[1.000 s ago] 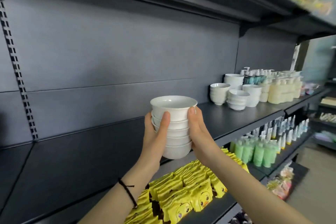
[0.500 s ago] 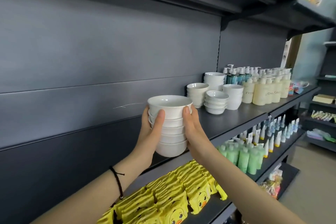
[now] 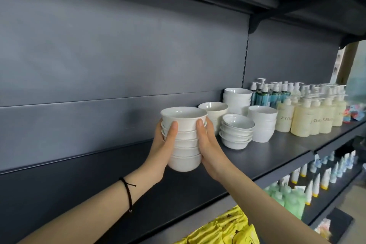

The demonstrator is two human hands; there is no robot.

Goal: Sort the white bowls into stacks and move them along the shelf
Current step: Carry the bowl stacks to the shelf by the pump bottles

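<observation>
The dark grey metal shelf (image 3: 267, 156) runs on rightward past the right hand (image 3: 210, 144). Standing stacks of white bowls (image 3: 236, 132) cluster just beyond it, farther from the left hand (image 3: 161, 150). Both hands clasp an upright stack of white ceramic bowls (image 3: 185, 140) between them.

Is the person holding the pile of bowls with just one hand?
No, the left hand and the right hand both grip the stack of white bowls, one on each side.

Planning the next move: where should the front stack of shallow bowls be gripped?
Likely the bottom bowl of the shallow stack, cupped on both sides from the shelf's open front: taller stacks crowd behind, and the flared rims overhang.
</observation>
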